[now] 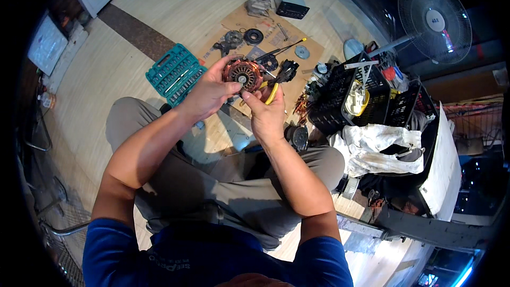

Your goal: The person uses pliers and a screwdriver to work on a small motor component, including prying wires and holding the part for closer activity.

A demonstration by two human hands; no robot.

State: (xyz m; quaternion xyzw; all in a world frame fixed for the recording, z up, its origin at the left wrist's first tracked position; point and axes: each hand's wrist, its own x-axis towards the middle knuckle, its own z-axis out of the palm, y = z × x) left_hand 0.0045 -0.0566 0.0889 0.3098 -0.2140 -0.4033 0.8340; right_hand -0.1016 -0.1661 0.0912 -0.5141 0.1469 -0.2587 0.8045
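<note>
My left hand [208, 93] is wrapped round the side of a round copper-wound motor core [234, 69], held up above the floor with its slotted face toward me. The thumb presses near the shaft end at its centre. Beside it, my right hand [267, 114] is closed, with the thumb at the core's lower rim. Yellow-handled pliers [273, 94] lie in the right hand's fingers; their jaws are hard to make out. Just beyond the right fingers is a black part [287, 70]; whether it touches the pliers I cannot tell.
A cardboard sheet [313, 48] bears a black pulley ring [253, 36], a screwdriver [289, 45] and metal parts. Left stands an open green socket set [177, 74]. At right are black crates [332, 98], white cloth [372, 149] and a fan [435, 20]. Farther off sits a car radio [291, 5].
</note>
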